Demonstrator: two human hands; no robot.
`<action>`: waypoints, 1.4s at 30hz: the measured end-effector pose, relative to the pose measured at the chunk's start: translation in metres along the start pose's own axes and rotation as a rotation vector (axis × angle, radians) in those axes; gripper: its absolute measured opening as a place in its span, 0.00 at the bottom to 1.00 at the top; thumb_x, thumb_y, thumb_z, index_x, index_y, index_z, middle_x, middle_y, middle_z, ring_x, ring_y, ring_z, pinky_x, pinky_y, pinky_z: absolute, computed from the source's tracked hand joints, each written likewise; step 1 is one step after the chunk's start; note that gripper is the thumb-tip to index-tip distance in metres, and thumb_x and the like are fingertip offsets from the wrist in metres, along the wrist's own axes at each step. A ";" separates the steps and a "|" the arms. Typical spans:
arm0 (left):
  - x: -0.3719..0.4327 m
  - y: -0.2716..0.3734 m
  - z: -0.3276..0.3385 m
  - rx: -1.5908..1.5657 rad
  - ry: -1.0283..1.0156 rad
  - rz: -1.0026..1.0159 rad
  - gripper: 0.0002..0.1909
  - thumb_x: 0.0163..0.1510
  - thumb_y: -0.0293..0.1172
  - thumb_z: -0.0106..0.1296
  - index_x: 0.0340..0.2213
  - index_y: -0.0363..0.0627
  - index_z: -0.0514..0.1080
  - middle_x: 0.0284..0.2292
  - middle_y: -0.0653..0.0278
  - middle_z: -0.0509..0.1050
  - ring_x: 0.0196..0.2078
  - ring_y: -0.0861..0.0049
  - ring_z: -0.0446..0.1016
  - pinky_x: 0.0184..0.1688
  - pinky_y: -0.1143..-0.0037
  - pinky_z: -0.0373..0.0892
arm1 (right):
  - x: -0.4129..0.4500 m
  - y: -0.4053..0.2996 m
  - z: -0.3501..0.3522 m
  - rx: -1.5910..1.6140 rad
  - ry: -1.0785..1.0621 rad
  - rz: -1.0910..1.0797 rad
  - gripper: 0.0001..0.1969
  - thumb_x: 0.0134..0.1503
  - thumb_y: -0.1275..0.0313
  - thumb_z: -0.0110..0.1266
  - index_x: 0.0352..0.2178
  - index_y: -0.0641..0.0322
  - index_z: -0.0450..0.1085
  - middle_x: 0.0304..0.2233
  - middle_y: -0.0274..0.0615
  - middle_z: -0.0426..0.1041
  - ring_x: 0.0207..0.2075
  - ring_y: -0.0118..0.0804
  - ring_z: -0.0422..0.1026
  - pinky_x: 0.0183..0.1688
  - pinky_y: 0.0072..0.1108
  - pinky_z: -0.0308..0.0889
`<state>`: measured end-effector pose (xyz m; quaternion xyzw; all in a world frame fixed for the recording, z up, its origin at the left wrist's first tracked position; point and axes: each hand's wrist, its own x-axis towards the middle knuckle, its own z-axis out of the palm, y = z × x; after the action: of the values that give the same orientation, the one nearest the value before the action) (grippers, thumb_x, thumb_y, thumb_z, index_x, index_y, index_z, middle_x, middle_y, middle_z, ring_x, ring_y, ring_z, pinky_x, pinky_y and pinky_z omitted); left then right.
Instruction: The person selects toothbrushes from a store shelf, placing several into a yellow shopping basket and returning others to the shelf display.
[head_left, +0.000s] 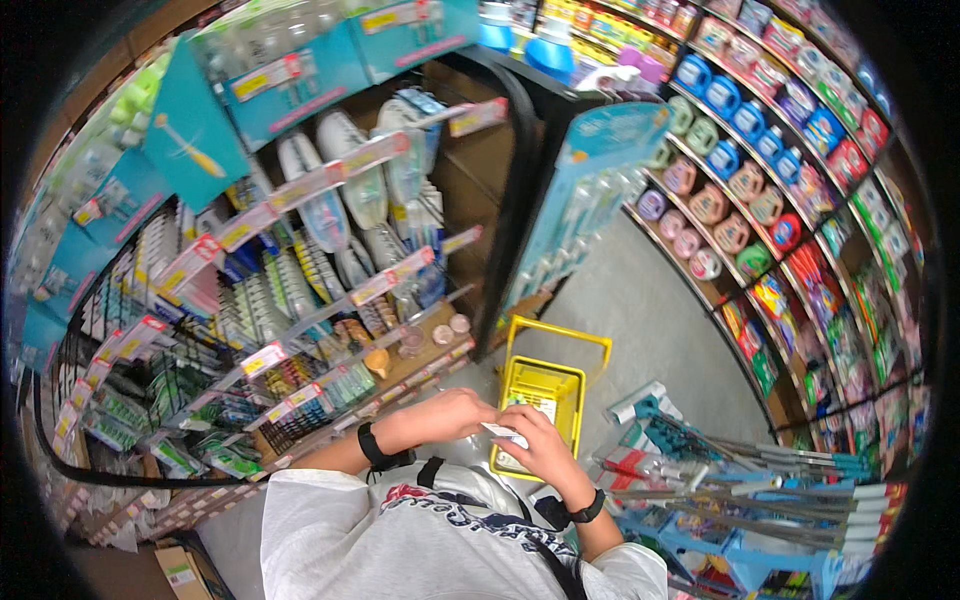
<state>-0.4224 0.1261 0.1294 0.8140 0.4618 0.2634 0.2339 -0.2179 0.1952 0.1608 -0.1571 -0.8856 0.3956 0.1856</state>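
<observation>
Both my hands meet in front of my chest, above a yellow plastic shopping basket (541, 367). My right hand (538, 442) holds a small white card or packet (507, 433) that bears print. The fingers of my left hand (457, 412) touch its upper edge or my other fingers; whether they pinch it, I cannot tell. The basket stands upright on the floor with its yellow handle (555, 330) folded to the far side. Something white and green (534, 403) lies inside, partly hidden by my hands.
A shelf rack (420, 259) with hanging brushes and packaged goods is on the left. Detergent bottles (720, 96) fill shelves at the right. Mops with long handles (750, 454) lie at the lower right. A cardboard box (180, 571) is at the lower left.
</observation>
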 end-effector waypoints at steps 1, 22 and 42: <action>-0.006 0.003 -0.007 0.011 0.012 -0.021 0.20 0.41 0.24 0.51 0.41 0.45 0.70 0.30 0.56 0.74 0.31 0.58 0.71 0.35 0.66 0.66 | 0.007 -0.003 -0.001 0.009 -0.016 -0.020 0.14 0.46 0.73 0.56 0.36 0.60 0.67 0.38 0.43 0.66 0.40 0.46 0.67 0.42 0.28 0.63; -0.061 0.024 0.011 -0.075 0.318 -0.459 0.16 0.51 0.43 0.50 0.31 0.42 0.65 0.24 0.49 0.70 0.27 0.53 0.70 0.28 0.63 0.64 | -0.005 0.026 -0.023 0.720 0.440 0.286 0.14 0.46 0.83 0.56 0.36 0.67 0.63 0.31 0.36 0.70 0.32 0.25 0.69 0.35 0.16 0.66; -0.016 0.108 0.146 -0.042 0.217 -0.657 0.23 0.52 0.53 0.44 0.33 0.42 0.65 0.19 0.48 0.70 0.21 0.51 0.70 0.24 0.61 0.66 | -0.113 0.102 -0.054 0.835 0.336 0.336 0.08 0.56 0.73 0.46 0.36 0.66 0.63 0.29 0.38 0.70 0.27 0.25 0.70 0.27 0.19 0.69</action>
<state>-0.2677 0.0417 0.0838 0.5840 0.7160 0.2685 0.2725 -0.0799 0.2471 0.0935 -0.2718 -0.5709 0.7113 0.3071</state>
